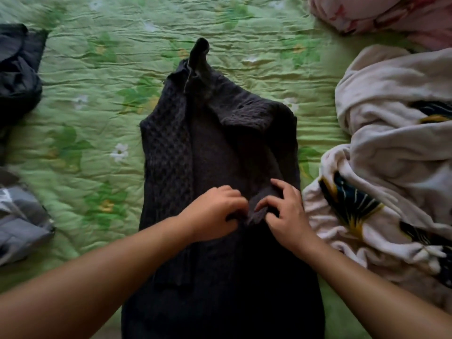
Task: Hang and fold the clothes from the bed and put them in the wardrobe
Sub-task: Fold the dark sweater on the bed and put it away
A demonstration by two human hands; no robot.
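My left hand (215, 212) and right hand (287, 216) both pinch one raised fold of the cardigan (220, 143), fingers curled into the wool. It lies lengthwise mid-bed (97, 77), dark grey, with chunky open cable knit down its left side and a narrow end poking up at the far side. The bed's cover is crinkled green floral quilting. A fleecy white blanket (391, 113) bunches along the right edge.
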